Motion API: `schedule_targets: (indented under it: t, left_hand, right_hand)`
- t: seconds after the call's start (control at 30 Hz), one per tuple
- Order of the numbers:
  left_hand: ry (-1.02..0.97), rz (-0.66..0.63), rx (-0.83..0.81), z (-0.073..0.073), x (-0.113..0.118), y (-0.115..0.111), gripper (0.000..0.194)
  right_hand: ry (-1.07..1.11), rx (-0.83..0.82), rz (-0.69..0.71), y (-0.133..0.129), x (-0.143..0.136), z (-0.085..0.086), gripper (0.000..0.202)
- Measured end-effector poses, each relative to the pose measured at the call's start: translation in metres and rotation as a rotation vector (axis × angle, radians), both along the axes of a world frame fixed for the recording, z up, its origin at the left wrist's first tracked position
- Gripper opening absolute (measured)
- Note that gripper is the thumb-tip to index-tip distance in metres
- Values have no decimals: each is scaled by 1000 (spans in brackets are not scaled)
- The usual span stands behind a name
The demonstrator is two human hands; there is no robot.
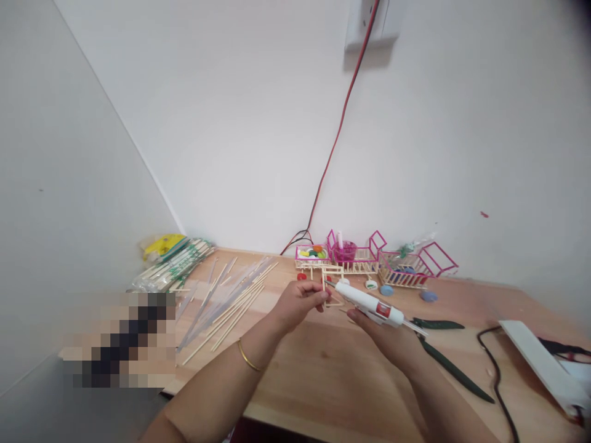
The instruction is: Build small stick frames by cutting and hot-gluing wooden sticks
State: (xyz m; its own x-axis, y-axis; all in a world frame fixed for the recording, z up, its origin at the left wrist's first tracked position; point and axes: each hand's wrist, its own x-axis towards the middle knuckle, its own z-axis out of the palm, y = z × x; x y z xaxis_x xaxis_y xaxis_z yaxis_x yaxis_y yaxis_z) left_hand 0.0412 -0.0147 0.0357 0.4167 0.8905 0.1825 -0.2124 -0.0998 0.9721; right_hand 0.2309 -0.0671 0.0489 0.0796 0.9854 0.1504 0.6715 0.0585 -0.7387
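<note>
My left hand [302, 303] pinches a small frame of pale wooden sticks [333, 269] in front of the carts. In my right hand [376, 332] is a white glue gun [367, 299], its nozzle pointing left at the frame, close to my left fingertips. A clear glue stick [415, 328] protrudes from the gun's back end. Just behind stand stick-built carts: one with pink edging [353, 266] holding a pink container, another [402, 271] to its right, and a smaller one [305, 261] with colourful caps inside. Bottle caps [386, 290] sit below them like wheels.
Loose wooden sticks [240, 311] and clear glue sticks [196, 320] lie on the left of the wooden table [318, 381]. Behind them are bagged sticks [184, 264]. Dark-green-handled pliers [457, 369], a black cable [496, 375] and a white power strip [538, 363] are right. A red-black wire [339, 132] hangs down the wall.
</note>
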Motion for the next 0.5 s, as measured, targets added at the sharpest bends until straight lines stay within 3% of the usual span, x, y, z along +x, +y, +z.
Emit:
schedule_targets:
  t: [0.5]
  left_hand:
    - [16,13,20,-3,0,0,25]
  right_hand:
    - [72,22,21,1,0,-2,29]
